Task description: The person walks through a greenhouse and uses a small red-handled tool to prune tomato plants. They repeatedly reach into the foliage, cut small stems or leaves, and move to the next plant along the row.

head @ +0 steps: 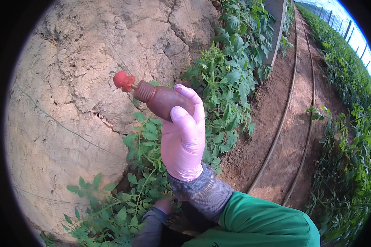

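Observation:
My right hand point(185, 132), in a thin pink glove, grips a brownish translucent plastic squeeze bottle point(170, 103). The bottle has a ribbed cap, and a short thin stem runs from it to a red ball-like tip point(121, 80), which points left towards the earthen wall. Thumb and fingers wrap the bottle's base. Low in the view, my left hand point(164, 205) is down among the leaves of a tomato plant point(120, 213); its fingers are hidden, so what it touches cannot be seen. Another tomato plant with a yellow flower point(227, 68) grows beyond the right hand.
A cracked earthen wall point(80, 129) with thin cords fills the left. A concrete post point(275, 31) stands among the plants at the top. Two hoses point(289, 105) run along the dirt path point(296, 123); a dense row of plants point(358, 129) lines the right side.

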Tool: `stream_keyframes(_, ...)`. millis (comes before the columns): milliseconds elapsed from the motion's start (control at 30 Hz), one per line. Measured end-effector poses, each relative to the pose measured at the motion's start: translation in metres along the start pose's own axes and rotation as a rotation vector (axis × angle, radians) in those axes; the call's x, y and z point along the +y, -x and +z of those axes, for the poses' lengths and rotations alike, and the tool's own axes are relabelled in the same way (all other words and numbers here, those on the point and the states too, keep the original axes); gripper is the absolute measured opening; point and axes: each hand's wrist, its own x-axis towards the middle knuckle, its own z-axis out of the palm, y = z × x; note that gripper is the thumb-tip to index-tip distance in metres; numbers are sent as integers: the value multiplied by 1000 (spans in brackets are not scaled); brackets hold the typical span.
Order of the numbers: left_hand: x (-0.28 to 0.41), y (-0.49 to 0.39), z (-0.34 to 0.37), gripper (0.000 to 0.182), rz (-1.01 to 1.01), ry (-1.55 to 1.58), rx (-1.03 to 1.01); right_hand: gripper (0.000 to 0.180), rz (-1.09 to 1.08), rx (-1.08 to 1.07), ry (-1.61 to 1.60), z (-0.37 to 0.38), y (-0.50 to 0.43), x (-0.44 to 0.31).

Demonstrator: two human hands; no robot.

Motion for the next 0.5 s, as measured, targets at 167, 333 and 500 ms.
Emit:
stream_keyframes(167,38,34,-48,34,282,401,360,46,-4,-99,92,5,15,21)
stream_keyframes(333,51,122,-31,34,386,639,478,48,176,-328,-16,-3,28,37)
stream_keyframes(500,10,193,10,22,239,965,565,50,299,-315,-30,-6,39,53)
